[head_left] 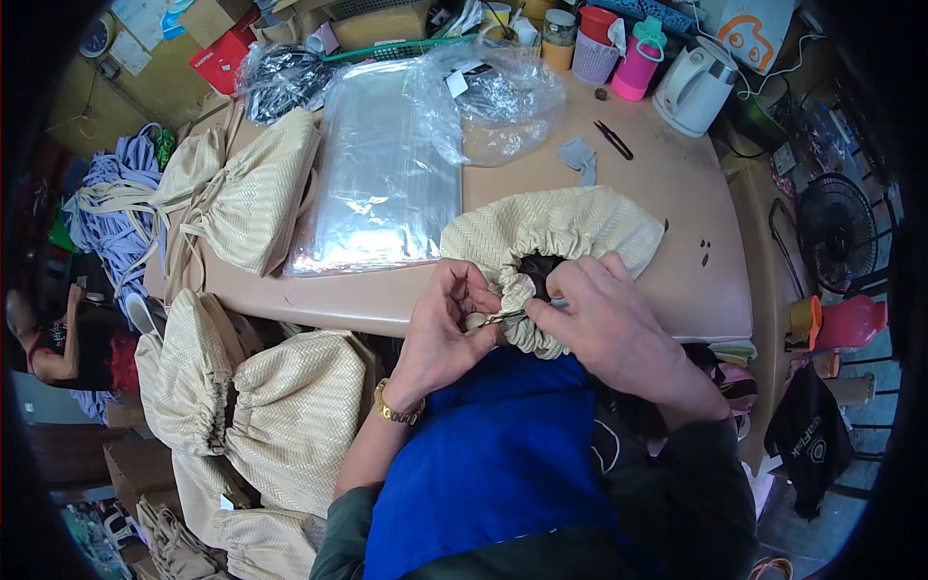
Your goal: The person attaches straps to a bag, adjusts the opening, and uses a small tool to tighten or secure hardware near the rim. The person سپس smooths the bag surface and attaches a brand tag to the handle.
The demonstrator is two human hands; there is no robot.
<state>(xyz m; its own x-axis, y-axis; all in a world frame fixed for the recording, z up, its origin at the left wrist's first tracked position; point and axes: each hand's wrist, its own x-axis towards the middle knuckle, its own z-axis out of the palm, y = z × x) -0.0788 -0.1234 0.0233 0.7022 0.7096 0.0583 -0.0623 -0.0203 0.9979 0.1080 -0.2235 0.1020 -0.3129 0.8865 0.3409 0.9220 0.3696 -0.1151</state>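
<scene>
A cream woven drawstring bag point(570, 217) lies at the table's front edge, its gathered mouth turned toward me and its dark inside partly showing. My left hand point(447, 324) is closed, thumb and fingers pinching the ruffled rim at the left of the opening. Over the right of the mouth, my right hand point(609, 324) is closed on a thin, dark metallic tool point(507, 316). Its tip points at the left fingertips; its exact kind is mostly hidden by the fingers.
Clear plastic sleeves point(382, 184) are stacked left of the bag. Beyond lie black thread snips point(614, 140) and a white kettle point(694, 87). Finished-looking drawstring bags point(253, 193) sit at left, with more bags point(290, 406) below. Another person point(72, 338) is at far left.
</scene>
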